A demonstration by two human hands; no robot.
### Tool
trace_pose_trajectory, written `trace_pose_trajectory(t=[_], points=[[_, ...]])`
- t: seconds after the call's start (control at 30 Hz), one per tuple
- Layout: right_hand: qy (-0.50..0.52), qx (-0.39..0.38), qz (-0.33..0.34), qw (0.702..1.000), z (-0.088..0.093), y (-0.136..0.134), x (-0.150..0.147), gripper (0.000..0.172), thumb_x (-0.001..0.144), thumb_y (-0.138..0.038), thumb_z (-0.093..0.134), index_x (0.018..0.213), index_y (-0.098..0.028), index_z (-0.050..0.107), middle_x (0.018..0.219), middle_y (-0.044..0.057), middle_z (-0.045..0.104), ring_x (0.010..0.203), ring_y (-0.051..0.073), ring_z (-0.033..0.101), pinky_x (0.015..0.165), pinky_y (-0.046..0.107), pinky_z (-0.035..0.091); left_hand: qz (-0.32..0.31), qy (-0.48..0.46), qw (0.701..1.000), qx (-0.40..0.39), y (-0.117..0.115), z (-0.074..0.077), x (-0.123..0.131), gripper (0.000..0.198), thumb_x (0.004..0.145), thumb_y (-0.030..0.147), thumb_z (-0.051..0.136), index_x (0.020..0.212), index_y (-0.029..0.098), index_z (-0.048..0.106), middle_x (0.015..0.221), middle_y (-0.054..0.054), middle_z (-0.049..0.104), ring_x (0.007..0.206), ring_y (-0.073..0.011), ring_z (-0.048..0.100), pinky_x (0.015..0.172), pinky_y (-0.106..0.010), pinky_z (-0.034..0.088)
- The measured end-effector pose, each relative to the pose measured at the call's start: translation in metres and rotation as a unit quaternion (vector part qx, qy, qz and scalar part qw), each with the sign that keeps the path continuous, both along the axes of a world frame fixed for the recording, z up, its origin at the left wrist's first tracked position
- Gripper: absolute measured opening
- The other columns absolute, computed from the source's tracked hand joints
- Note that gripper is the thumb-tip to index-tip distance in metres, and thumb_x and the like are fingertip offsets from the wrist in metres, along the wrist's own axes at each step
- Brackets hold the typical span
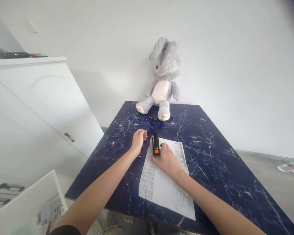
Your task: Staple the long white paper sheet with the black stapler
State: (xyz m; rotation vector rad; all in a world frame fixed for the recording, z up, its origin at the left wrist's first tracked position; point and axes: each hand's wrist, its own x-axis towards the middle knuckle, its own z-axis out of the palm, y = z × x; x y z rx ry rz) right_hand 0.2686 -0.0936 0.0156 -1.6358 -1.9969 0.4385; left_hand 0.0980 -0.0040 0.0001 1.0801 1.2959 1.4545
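Note:
A black stapler [156, 145] with an orange patch on its near end stands at the top left corner of a printed sheet of paper [166, 182]. My right hand [168, 160] is around the stapler's near end, thumb on the left and fingers on the right. Just left of the paper, my left hand [138, 141] hovers close over the table with its fingers curled together. Whether a small thing is pinched in its fingertips cannot be made out. Beyond it lies a tiny pale strip [136, 124].
The dark blue marbled table [205, 156] carries a grey plush rabbit [161, 88] at its far edge, against the wall. A white cabinet [39, 107] stands on the left, with a white basket [56, 186] in front. A clear plastic object [290, 166] lies on the floor at right.

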Motion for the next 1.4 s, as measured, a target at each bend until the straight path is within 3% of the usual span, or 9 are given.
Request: trace_pose_trajectory(t=[0.2,0.37,0.53,0.77,1.0,1.1,1.23,1.3,1.4], points=[[0.080,-0.053,0.184,0.978,-0.003,0.033,0.028,0.042,0.073,-0.010,0.062,0.114,-0.017,0.055,0.104,0.007,0.060,0.082,0.018,0.060,0.078,0.031,0.049,0.019,-0.016,0.996,0.083,0.006,-0.005,0.018,0.020,0.091,0.028,0.051,0.091,0.020,0.068,0.103,-0.006,0.071,0.101,-0.0196,0.067,0.090,-0.032,0.052],[0.090,-0.006,0.114,0.989,-0.005,0.033,0.018,0.041,0.079,-0.031,0.072,0.115,-0.018,0.058,0.103,0.008,0.062,0.086,0.022,0.061,0.076,0.033,0.049,-0.064,0.082,0.989,0.107,0.000,-0.012,0.020,0.025,0.095,0.031,0.050,0.100,0.021,0.072,0.104,-0.006,0.072,0.101,-0.0210,0.066,0.094,-0.033,0.049],[0.124,0.034,0.155,0.980,-0.007,0.038,0.033,0.023,0.081,-0.014,0.061,0.103,-0.020,0.065,0.097,0.005,0.064,0.086,0.020,0.061,0.080,0.032,0.047,-0.040,0.118,0.985,0.119,-0.004,-0.011,0.019,0.028,0.099,0.035,0.047,0.089,0.020,0.069,0.089,-0.003,0.068,0.085,-0.0185,0.062,0.079,-0.029,0.047],[0.268,-0.153,0.273,0.911,-0.002,0.063,0.073,0.043,0.093,-0.044,0.062,0.129,-0.021,0.068,0.113,0.007,0.071,0.094,0.023,0.064,0.079,0.034,0.051,-0.057,-0.025,0.993,0.104,0.002,-0.018,0.022,0.043,0.100,0.049,0.046,0.087,0.017,0.072,0.091,-0.008,0.071,0.087,-0.0198,0.066,0.083,-0.031,0.051],[0.334,-0.241,0.256,0.874,-0.008,0.069,0.075,0.056,0.084,-0.049,0.072,0.130,-0.016,0.068,0.105,0.006,0.073,0.087,0.023,0.066,0.080,0.036,0.053,0.045,-0.108,0.987,0.106,0.013,-0.028,0.017,0.039,0.098,0.045,0.048,0.089,0.017,0.074,0.093,-0.009,0.074,0.091,-0.0200,0.069,0.092,-0.035,0.052],[0.290,-0.205,0.229,0.906,-0.008,0.065,0.071,0.055,0.086,-0.049,0.069,0.131,-0.017,0.066,0.099,0.006,0.071,0.081,0.021,0.064,0.078,0.036,0.053,0.042,-0.108,0.988,0.103,0.014,-0.030,0.016,0.032,0.095,0.039,0.050,0.090,0.018,0.074,0.095,-0.008,0.074,0.094,-0.0198,0.069,0.094,-0.035,0.052],[0.153,-0.017,0.187,0.970,-0.013,0.053,0.050,0.035,0.084,-0.036,0.070,0.114,-0.019,0.071,0.111,0.010,0.066,0.096,0.026,0.063,0.093,0.045,0.052,-0.001,-0.123,0.986,0.109,0.013,-0.026,0.017,0.028,0.093,0.037,0.055,0.094,0.017,0.074,0.099,-0.008,0.074,0.099,-0.0198,0.069,0.098,-0.036,0.050],[0.126,0.073,0.186,0.972,-0.016,0.048,0.039,0.028,0.086,-0.022,0.062,0.113,-0.019,0.069,0.120,0.011,0.063,0.109,0.026,0.062,0.102,0.045,0.049,-0.011,-0.159,0.980,0.116,0.010,-0.021,0.019,0.024,0.092,0.036,0.059,0.094,0.017,0.073,0.101,-0.009,0.074,0.101,-0.0196,0.069,0.101,-0.036,0.049],[0.088,0.159,0.186,0.966,-0.017,0.043,0.035,0.050,0.086,-0.005,0.046,0.131,-0.020,0.060,0.134,0.012,0.059,0.121,0.026,0.060,0.107,0.044,0.049,-0.028,-0.238,0.965,0.106,0.004,-0.012,0.022,0.020,0.089,0.034,0.066,0.099,0.017,0.070,0.109,-0.009,0.074,0.103,-0.0190,0.069,0.102,-0.037,0.050]])
